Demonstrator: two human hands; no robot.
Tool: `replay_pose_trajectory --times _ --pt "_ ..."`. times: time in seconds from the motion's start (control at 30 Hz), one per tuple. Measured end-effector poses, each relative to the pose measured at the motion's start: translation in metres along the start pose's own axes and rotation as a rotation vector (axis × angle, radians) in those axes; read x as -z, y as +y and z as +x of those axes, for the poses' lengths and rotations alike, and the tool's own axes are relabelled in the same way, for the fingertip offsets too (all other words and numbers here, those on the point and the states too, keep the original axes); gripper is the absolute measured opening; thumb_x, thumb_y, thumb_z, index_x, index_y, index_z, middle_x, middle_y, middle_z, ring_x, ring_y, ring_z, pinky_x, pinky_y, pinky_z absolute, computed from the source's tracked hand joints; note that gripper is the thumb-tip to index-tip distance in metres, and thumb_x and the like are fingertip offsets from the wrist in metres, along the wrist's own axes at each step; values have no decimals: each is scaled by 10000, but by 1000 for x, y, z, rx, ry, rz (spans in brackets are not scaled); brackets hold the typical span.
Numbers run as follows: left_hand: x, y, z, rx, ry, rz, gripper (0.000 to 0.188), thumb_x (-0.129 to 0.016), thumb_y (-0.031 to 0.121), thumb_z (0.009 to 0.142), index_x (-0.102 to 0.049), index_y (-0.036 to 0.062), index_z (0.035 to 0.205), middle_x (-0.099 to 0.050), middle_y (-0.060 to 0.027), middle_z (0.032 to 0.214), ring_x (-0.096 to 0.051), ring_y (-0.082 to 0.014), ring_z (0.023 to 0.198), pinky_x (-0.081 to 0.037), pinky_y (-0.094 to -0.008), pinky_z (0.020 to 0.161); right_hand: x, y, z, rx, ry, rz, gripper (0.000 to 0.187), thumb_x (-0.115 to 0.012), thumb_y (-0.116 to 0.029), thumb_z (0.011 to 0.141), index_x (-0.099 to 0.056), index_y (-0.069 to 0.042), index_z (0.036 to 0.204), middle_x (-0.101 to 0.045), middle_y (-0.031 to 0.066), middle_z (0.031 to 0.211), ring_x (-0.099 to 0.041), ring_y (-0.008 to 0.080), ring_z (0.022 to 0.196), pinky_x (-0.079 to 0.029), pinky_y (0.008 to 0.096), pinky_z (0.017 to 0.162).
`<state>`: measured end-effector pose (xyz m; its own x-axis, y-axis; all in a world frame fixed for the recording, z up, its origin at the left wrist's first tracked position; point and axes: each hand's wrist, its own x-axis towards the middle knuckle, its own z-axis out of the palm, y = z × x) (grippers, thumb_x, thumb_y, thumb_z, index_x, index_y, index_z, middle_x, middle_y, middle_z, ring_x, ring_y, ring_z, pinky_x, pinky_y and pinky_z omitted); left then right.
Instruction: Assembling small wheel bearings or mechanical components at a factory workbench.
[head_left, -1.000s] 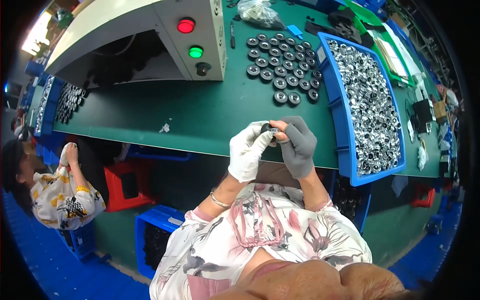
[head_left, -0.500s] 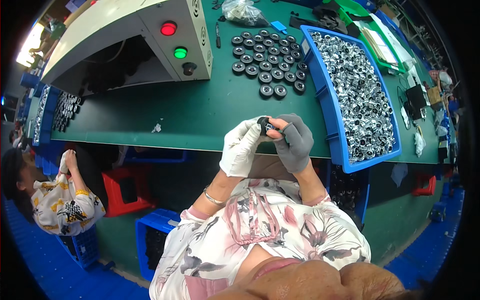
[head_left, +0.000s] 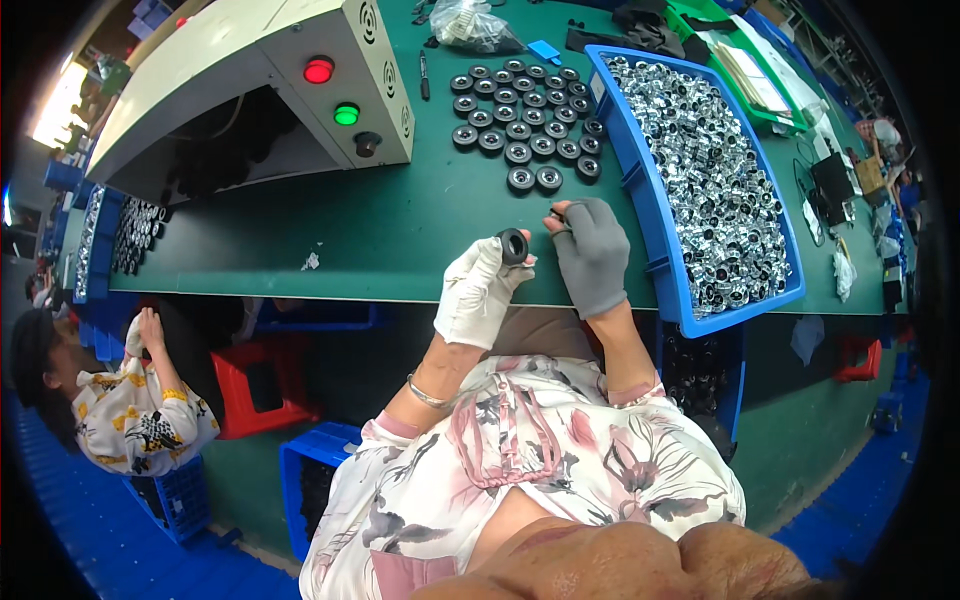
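In a white glove, my left hand (head_left: pixel 472 292) is closed on a small black toy-like wheel (head_left: pixel 513 247), its round face tilted up and a dark opening in its middle. My right hand (head_left: pixel 592 255), in a grey glove with bare fingertips, is held apart from it to the right. Its thumb and forefinger pinch a small dark piece (head_left: pixel 556 213), too small to name. Beyond both hands, several black wheels (head_left: pixel 518 130) with shiny centres lie in loose rows on the green table (head_left: pixel 400 225).
A blue bin (head_left: pixel 668 262) full of shiny metal-looking parts stands at right. A pale machine (head_left: pixel 235 70) with red and green lamps fills the far left. A marker (head_left: pixel 424 75) and a plastic bag (head_left: pixel 468 25) lie behind. Another person (head_left: pixel 125 400) sits at left.
Both hands were together around the black wheel. My right hand has drawn away, up and to the right, while my left keeps the wheel, turned to show its face. The view has shifted slightly.
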<state>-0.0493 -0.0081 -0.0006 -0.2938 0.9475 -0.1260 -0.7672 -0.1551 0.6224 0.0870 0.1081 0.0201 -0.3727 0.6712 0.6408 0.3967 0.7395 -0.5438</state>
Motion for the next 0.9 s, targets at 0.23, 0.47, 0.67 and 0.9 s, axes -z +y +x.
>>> replay_pose_trajectory --times 0.23,0.47,0.67,0.9 --pt "1 -5 2 -12 26 9 339 -694 264 997 -657 -34 1156 -677 -134 1173 -676 -217 936 -563 -343 887 16 -15 -6 -21 -110 21 205 -777 -73 815 -729 -41 1012 -650 111 945 -635 267 773 -503 353 670" --pt "-8 -7 1 -6 14 134 267 -684 151 1009 -663 -46 1187 -701 -90 1138 -649 -148 1019 -509 -312 946 22 -25 -18 -334 -347 607 127 -767 -36 830 -711 8 935 -589 51 853 -575 127 769 -462 274 692" --pt "-12 2 -2 52 -102 150 267 -691 136 999 -657 -54 1182 -702 -101 1140 -638 -150 1056 -483 -313 991 24 -14 -22 -489 -414 698 124 -756 -60 858 -655 8 884 -541 -7 843 -505 67 779 -421 245 692" --pt "-12 -7 -4 -134 -50 464 293 -671 76 998 -608 -47 1257 -632 -114 1274 -614 -160 1097 -491 -310 996 31 -12 -19 -638 -485 857 133 -738 -107 887 -632 -32 859 -560 -53 839 -474 42 785 -382 220 696"
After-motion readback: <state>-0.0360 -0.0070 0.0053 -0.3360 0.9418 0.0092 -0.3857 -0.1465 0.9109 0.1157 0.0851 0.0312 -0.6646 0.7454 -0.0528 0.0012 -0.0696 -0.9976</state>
